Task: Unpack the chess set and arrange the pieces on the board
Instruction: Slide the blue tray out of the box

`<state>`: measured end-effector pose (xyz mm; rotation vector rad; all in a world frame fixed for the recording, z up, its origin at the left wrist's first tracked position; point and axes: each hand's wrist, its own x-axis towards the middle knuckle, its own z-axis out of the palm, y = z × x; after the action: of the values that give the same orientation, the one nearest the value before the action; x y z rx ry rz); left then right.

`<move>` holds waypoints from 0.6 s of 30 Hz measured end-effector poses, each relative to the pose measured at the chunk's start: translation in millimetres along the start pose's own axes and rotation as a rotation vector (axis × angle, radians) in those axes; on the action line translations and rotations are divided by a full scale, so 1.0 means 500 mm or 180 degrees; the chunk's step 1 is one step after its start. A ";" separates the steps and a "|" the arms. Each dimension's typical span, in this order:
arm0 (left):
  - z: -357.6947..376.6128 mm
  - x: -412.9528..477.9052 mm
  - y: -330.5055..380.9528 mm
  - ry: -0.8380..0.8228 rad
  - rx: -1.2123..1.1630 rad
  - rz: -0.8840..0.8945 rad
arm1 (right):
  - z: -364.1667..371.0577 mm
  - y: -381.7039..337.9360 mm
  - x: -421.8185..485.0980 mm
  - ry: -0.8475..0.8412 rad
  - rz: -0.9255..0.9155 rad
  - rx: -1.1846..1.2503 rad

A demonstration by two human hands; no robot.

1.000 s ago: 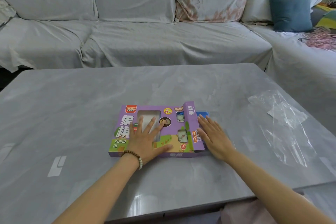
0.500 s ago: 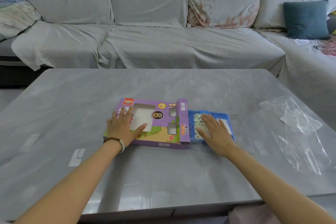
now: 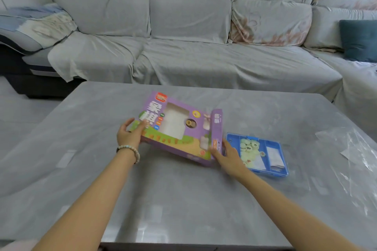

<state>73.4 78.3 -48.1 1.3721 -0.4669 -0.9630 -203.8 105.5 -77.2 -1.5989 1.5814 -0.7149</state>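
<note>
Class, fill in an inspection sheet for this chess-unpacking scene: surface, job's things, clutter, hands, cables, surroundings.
Surface: grey table, glossy.
Job's things: purple box, tilted, held at both ends; blue tray on the table just right of it, holding pale green pieces and a folded paper; no laid-out board seen.
Clutter: clear plastic wrap near the table's right edge.
Hands: left hand grips the box's left edge; right hand holds its right end.
Cables: nothing seen.
Surroundings: covered grey sofa behind the table; teal cushion on its right part.
</note>
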 end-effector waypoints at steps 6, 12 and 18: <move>0.002 0.033 0.090 0.0392 -0.0743 0.0171 | -0.001 -0.058 0.019 -0.0086 0.0029 0.0558; 0.163 -0.021 0.071 -0.0031 -0.0955 0.0045 | -0.069 -0.142 0.089 -0.0307 0.0211 0.2722; 0.400 -0.103 -0.020 -0.1001 -0.0516 -0.0231 | -0.209 -0.076 0.180 0.0334 0.0716 0.3494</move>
<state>-113.4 -0.7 -7.2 1.1019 -0.5638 -1.2574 -261.8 0.8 0.9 -0.5722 1.0552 -1.2505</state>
